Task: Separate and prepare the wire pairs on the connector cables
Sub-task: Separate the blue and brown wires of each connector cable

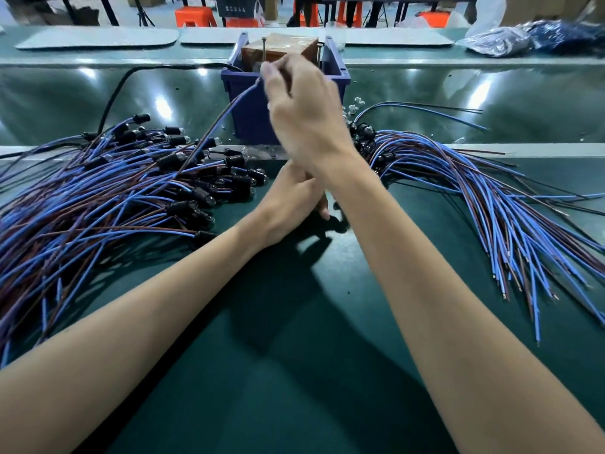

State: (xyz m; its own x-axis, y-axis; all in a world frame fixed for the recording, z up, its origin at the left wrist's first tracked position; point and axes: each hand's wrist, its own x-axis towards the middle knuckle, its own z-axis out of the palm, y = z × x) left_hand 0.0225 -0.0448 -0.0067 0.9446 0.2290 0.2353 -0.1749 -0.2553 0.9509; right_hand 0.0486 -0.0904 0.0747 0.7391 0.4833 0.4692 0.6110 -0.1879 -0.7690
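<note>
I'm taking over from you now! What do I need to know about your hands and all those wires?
Right hand is raised before the blue plastic bin, pinching one blue-and-brown wire pair. Left hand sits low, fingers curled, its grip hidden. Black-connector cables lie in a left pile and a right pile. Which pile is finished is unclear; the held pair looks not yet done.

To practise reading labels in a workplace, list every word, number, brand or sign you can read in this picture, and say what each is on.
White marks on the dark crate beyond the bench: too blurred to read.
Blue bin, brown box, wires: no writing visible.
No text here can be read.
</note>
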